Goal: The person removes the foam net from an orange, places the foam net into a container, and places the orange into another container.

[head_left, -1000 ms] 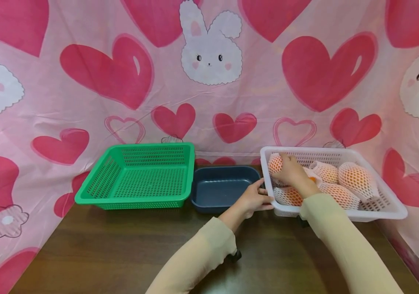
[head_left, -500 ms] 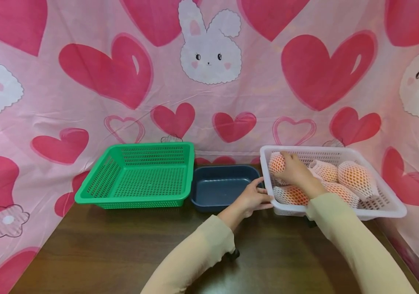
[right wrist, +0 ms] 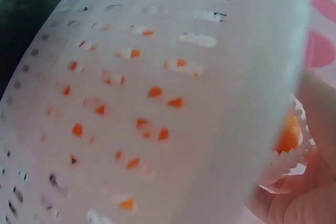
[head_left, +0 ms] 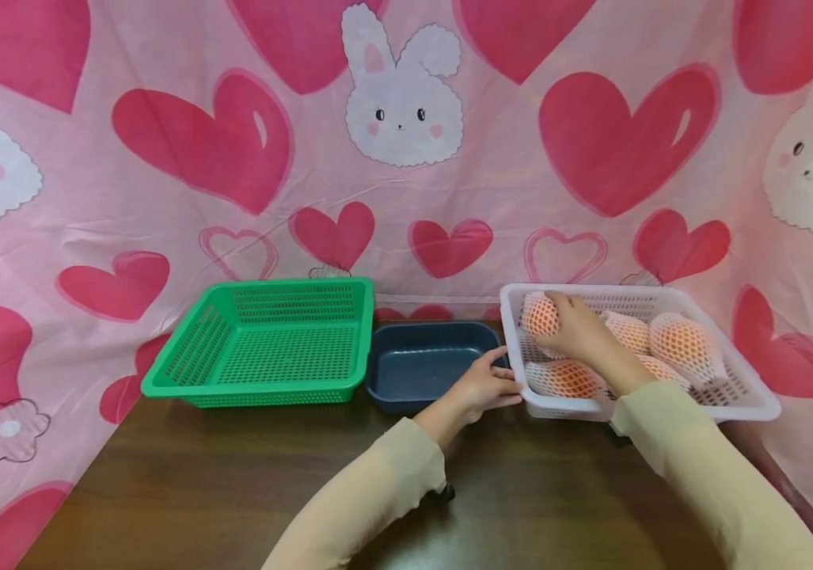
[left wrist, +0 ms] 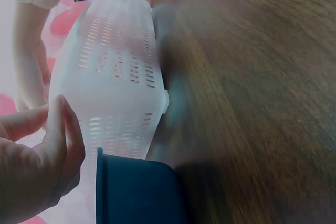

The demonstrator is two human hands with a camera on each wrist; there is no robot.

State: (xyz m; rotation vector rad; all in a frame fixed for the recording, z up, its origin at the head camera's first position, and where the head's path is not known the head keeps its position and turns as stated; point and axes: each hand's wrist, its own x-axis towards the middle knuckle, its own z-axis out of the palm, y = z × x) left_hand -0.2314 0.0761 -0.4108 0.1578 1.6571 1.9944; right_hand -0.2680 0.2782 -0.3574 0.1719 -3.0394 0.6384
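At the left end of a white basket [head_left: 741,408], my right hand [head_left: 577,328] grips an orange fruit [head_left: 540,314] wrapped in a foam net. Through the net's open end, the orange skin [right wrist: 289,135] shows in the right wrist view. More netted fruits lie in the basket, including one at the front left [head_left: 568,378] and a large one [head_left: 684,344] at the right. My left hand [head_left: 483,386] has its fingers extended, fingertips right at the basket's left rim. In the left wrist view, those fingertips [left wrist: 62,106] are by the basket's corner.
Left of the white basket, a dark blue tub [head_left: 434,368] stands on the brown wooden table [head_left: 235,491]. A green perforated basket [head_left: 256,388] sits farther left. Behind everything hangs a pink cloth [head_left: 449,190] with hearts and rabbits.
My right hand and the fruit it holds have shifted slightly right and up within the white basket. The left hand stays at the rim.
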